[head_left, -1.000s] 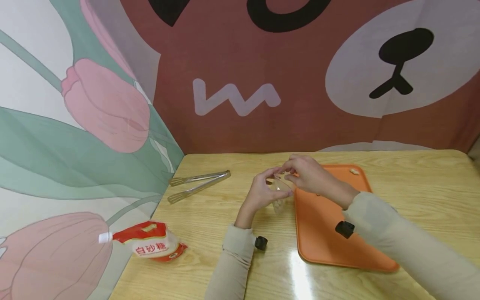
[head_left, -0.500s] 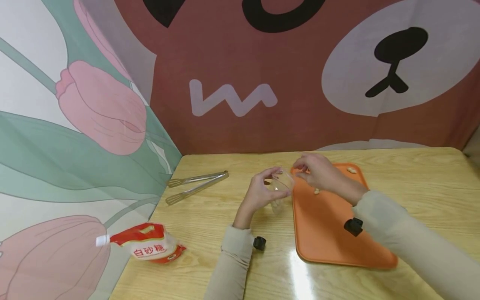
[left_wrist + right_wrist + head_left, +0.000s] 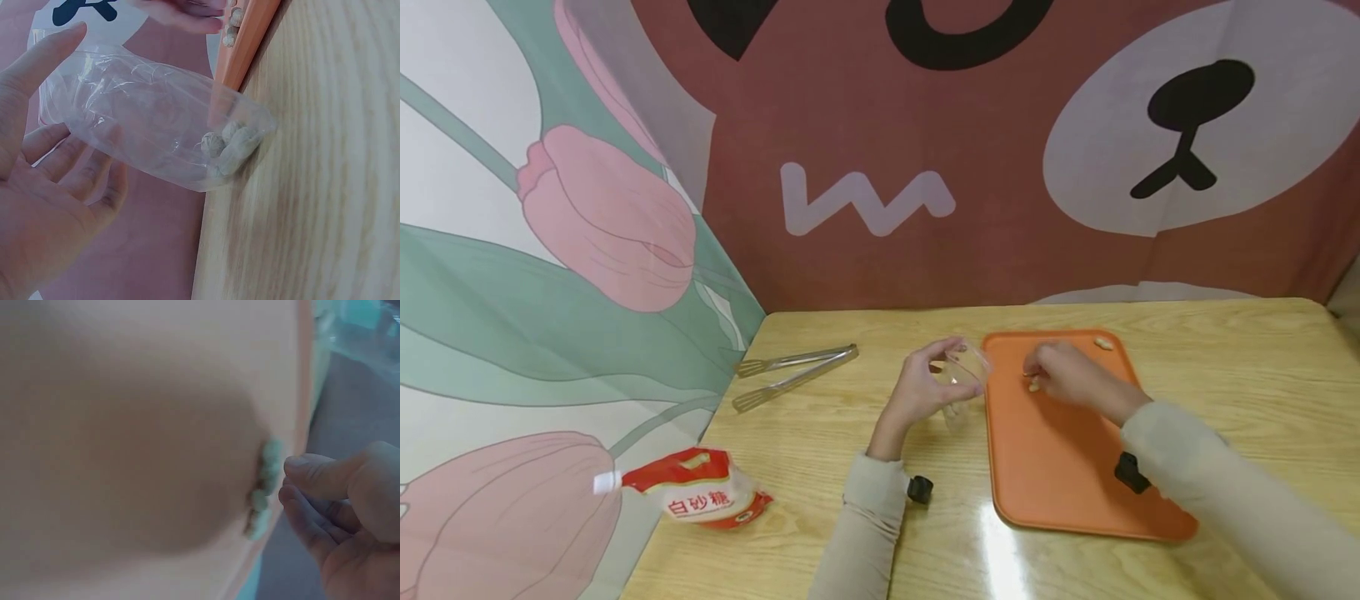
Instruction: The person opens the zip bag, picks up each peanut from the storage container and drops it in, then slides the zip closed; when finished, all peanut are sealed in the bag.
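Note:
A clear plastic bag (image 3: 144, 112) stands tilted on the table, held at its mouth between the thumb and fingers of my left hand (image 3: 917, 383). Several unshelled peanuts (image 3: 231, 144) lie in its bottom corner. My right hand (image 3: 1067, 371) reaches over the orange cutting board (image 3: 1075, 475), palm down, with thumb and fingertips close together beside a few peanuts (image 3: 265, 475) on the board. Nothing shows between those fingertips. In the head view the hand partly hides these peanuts. Another peanut (image 3: 1103, 342) lies near the board's far right corner.
Metal tongs (image 3: 797, 375) lie spread at the table's back left. A red-and-white bag of white sugar (image 3: 700, 487) with a white cap lies at the left edge. Printed wall cloths stand behind and left of the wooden table (image 3: 955, 533).
My right hand has moved from the plastic bag's mouth to the right and down to the peanuts on the board. My left hand keeps its hold on the bag.

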### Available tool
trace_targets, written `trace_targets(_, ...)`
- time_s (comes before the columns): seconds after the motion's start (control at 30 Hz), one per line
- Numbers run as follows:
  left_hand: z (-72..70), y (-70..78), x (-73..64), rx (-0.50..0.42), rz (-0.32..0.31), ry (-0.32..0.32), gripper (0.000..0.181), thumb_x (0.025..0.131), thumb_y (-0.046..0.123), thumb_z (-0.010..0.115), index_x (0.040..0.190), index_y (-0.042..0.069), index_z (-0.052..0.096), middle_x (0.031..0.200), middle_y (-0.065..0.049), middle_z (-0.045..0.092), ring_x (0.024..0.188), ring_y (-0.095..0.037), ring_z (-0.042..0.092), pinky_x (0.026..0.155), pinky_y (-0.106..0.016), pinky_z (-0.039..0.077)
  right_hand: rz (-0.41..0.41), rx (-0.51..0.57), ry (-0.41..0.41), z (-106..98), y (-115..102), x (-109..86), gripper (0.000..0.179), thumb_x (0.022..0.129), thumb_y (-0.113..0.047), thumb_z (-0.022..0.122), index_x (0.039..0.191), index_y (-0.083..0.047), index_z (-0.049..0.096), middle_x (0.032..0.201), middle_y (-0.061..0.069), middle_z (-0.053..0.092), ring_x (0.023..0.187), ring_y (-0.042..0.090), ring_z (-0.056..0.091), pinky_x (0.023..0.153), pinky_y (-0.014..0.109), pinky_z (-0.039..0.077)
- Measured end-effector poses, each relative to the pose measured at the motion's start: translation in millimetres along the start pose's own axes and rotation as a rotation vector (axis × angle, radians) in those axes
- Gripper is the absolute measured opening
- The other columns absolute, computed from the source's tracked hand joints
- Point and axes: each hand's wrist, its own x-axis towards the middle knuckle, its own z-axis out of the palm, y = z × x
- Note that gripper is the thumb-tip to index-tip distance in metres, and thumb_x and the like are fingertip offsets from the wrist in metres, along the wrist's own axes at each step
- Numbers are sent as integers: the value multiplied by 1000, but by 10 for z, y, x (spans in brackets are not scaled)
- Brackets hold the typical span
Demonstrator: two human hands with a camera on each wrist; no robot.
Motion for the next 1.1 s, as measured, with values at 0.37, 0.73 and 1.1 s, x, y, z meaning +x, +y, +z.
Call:
trace_targets(0.37,-15,2,-29,7,3,6,76,77,25,88,142,6,54,131,-1,60,111,-15,56,91,-33,49,-55,-23,59,136,114,-48,34,79,16,69,65,-14,64,78,1,69,67,12,51,58,31,37)
trace_targets(0.73,-17,-2,-31,-5,0,10,77,77,25,88,143,6,53,129,1,61,109,-12,55,92,-34,48,-21,-9,50,152,106,-33,31,80,17,67,66,-11,63,67,-4,57,61,12,36,56,30,33)
trace_targets(1.1,-18,-5,-28,-7,-2,17,74,78,27,87,142,11,55,129,3,61,110,-11,55,92,-34,48,-19,19,59,-48,-57,20,31,85,17,61,67,-9,61,65,-2,52,58,11,34,55,31,32)
